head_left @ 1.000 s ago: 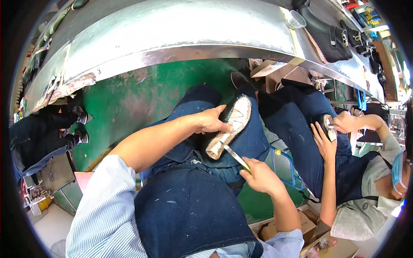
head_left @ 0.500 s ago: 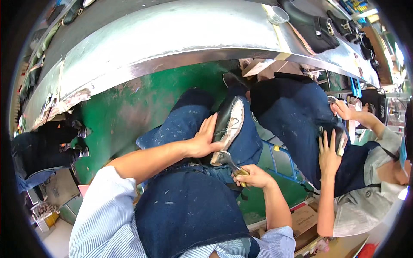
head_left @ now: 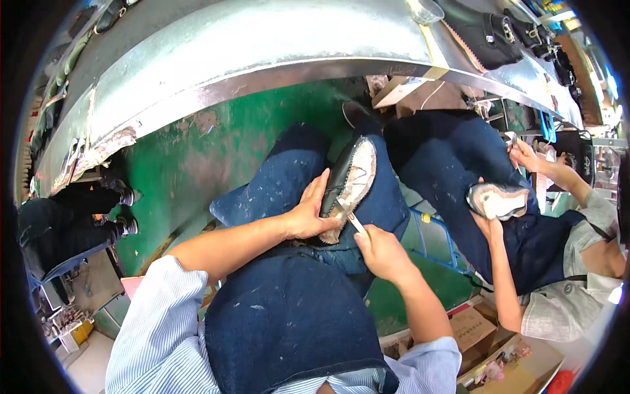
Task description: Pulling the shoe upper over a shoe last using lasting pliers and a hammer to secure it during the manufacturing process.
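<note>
A black leather shoe upper (head_left: pixel 338 180) lies along my right thigh, its pale, toothed-edged underside (head_left: pixel 360 174) turned up and its toe pointing away from me. My left hand (head_left: pixel 308 215) steadies it from the left, fingers laid along the leather and thumb across the heel end. In my right hand (head_left: pixel 385 253) is a pair of pliers (head_left: pixel 355 221), seen nearly edge-on, with its metal tip at the edge of the underside near the heel. The handles are mostly hidden in my fist.
A metal-edged bench (head_left: pixel 249 72) curves across ahead, with a black boot (head_left: pixel 482 36) and a clear cup (head_left: pixel 425 11) on it. At my right a co-worker holds another shoe (head_left: pixel 497 201). A blue-framed stool (head_left: pixel 436 236) and a cardboard box (head_left: pixel 469 328) stand between us.
My right hand has turned the pliers and moved its tip to the heel's edge. My left hand stays on the shoe. The co-worker's shoe has been turned underside up.
</note>
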The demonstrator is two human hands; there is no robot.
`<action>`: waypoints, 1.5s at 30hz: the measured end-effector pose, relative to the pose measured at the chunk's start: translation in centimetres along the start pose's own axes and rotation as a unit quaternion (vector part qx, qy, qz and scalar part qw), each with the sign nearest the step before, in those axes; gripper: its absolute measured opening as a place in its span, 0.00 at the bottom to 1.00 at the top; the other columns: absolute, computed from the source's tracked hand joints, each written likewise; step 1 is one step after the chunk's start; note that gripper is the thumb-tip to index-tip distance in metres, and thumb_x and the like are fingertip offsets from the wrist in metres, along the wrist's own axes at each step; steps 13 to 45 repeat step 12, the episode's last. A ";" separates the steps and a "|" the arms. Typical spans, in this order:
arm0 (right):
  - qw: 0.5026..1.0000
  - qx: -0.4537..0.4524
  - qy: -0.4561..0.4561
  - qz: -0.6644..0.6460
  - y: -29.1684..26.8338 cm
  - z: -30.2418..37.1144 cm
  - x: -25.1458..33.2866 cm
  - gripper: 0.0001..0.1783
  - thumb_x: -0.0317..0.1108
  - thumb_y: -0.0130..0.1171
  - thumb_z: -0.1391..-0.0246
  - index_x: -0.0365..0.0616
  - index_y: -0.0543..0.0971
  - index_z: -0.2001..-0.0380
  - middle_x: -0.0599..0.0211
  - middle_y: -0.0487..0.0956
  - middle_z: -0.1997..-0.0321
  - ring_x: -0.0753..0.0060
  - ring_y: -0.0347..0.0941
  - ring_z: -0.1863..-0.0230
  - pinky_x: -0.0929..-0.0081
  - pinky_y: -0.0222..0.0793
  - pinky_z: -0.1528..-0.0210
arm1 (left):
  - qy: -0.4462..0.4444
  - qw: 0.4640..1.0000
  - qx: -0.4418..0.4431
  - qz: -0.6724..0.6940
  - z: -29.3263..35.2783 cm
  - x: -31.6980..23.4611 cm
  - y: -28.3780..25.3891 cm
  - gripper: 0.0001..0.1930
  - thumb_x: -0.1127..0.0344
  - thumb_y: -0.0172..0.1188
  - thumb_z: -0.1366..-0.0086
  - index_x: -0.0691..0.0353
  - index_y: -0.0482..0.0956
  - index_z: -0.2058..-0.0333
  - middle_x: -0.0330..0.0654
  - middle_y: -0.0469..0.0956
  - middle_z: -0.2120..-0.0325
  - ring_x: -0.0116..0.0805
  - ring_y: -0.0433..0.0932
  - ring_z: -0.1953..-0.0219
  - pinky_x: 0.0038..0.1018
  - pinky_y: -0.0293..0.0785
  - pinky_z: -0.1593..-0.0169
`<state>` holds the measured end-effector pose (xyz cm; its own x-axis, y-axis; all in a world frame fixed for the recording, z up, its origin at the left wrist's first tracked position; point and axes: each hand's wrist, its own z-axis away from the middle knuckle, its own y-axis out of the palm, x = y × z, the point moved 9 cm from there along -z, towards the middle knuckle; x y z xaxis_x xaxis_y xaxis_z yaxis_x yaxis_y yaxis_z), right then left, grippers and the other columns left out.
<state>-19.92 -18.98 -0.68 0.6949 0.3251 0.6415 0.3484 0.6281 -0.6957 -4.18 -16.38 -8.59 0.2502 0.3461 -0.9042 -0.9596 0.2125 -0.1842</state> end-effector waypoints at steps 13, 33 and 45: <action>0.915 -0.025 0.088 -0.393 -1.2 -3.6 -4.1 0.28 0.54 0.42 0.32 0.37 0.77 0.62 0.63 0.79 0.75 0.71 0.76 0.76 0.73 0.72 0.70 | -0.031 0.999 0.022 0.001 -1.6 -1.4 -1.9 0.58 0.58 0.71 0.48 0.59 0.36 0.29 0.59 0.41 0.30 0.54 0.39 0.27 0.39 0.42 0.27; 0.915 -0.025 0.088 -0.393 -1.2 -3.6 -4.1 0.28 0.54 0.42 0.32 0.37 0.77 0.62 0.63 0.79 0.75 0.71 0.76 0.76 0.73 0.72 0.70 | -0.031 0.999 0.022 0.001 -1.6 -1.4 -1.9 0.58 0.58 0.71 0.48 0.59 0.36 0.29 0.59 0.41 0.30 0.54 0.39 0.27 0.39 0.42 0.27; 0.915 -0.025 0.088 -0.393 -1.2 -3.6 -4.1 0.28 0.54 0.42 0.32 0.37 0.77 0.62 0.63 0.79 0.75 0.71 0.76 0.76 0.73 0.72 0.70 | -0.031 0.999 0.022 0.001 -1.6 -1.4 -1.9 0.58 0.58 0.71 0.48 0.59 0.36 0.29 0.59 0.41 0.30 0.54 0.39 0.27 0.39 0.42 0.27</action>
